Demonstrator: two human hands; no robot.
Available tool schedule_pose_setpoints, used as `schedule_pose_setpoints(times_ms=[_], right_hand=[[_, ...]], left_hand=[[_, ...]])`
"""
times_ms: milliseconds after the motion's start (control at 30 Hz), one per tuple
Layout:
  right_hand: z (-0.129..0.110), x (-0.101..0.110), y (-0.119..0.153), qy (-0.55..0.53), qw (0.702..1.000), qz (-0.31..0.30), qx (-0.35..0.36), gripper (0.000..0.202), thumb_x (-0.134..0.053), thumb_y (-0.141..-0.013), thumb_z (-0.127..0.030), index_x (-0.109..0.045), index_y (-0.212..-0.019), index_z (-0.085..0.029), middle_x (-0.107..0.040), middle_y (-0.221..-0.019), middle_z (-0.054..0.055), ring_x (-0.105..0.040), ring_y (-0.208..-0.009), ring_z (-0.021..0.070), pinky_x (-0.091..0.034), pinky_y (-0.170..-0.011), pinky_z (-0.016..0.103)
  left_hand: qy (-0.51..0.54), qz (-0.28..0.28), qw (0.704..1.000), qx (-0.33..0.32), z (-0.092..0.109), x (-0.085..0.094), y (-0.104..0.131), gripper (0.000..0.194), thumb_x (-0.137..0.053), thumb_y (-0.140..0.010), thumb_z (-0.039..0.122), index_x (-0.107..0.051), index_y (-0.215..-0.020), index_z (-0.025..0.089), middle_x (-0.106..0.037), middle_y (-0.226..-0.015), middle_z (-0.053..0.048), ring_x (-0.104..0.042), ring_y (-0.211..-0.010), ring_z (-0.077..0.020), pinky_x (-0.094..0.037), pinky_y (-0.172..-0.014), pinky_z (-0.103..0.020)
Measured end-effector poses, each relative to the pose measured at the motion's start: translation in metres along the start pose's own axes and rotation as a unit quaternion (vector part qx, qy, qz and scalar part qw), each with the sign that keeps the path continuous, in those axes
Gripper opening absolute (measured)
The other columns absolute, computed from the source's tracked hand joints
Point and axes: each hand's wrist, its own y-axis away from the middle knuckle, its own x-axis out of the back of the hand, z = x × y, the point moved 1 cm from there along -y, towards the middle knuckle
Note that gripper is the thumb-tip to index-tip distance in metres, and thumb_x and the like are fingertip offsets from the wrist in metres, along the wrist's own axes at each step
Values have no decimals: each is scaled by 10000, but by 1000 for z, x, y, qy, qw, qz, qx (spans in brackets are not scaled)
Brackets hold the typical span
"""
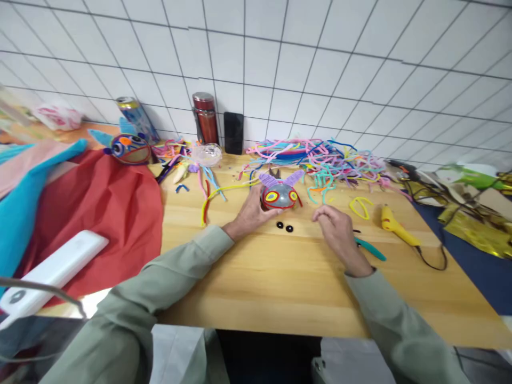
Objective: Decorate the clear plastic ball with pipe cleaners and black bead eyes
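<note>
Grey craft head (283, 198), L edge in LH (256, 210)

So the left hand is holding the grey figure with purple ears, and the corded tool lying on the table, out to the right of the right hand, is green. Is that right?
Not quite: the corded tool is yellow, not green, as the head view shows. It does lie on the table to the right of the right hand, and the left hand does hold the grey figure with purple ears.
</note>
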Motion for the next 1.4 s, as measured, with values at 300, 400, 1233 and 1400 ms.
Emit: schedule_pose_setpoints(times_ms=[300,400,1233,1400], right_hand=[[9,-3,12,30,997,-30,58,214,-523,-889,-210,-688,-765,-268,-727,-725,0,-682,-700,210,-479,-690,335],[11,-5,12,45,995,-52,66,227,-519,-898,-180,-696,-780,-261,-745,-746,2,-699,-718,202,-492,-706,324],[8,-25,20,32,990,-114,82,323,-509,-872,-2,-746,-879,-221,-801,-903,34,-730,-848,181,-544,-815,302],[4,-24,23,38,988,-111,100,342,-507,-888,9,-764,-917,-215,-803,-918,32,-727,-840,175,-531,-792,292]], left_hand=[[-25,-33,999,19,3,3,-3,707,-937,-811,429,-506,-1328,215,-621,-1283,-129,-642,-1203,-326,-575,-1063,-528],[-36,-37,999,6,7,4,-5,624,-928,-814,421,-532,-1251,220,-612,-1250,-117,-622,-1191,-324,-562,-1057,-517],[-21,-14,999,-19,-7,2,-1,631,-926,-798,384,-553,-1286,241,-628,-1224,-82,-655,-1114,-288,-582,-987,-480],[-15,-29,999,-13,-8,5,-2,601,-910,-830,411,-560,-1287,240,-635,-1236,-94,-671,-1116,-289,-595,-1003,-497]])
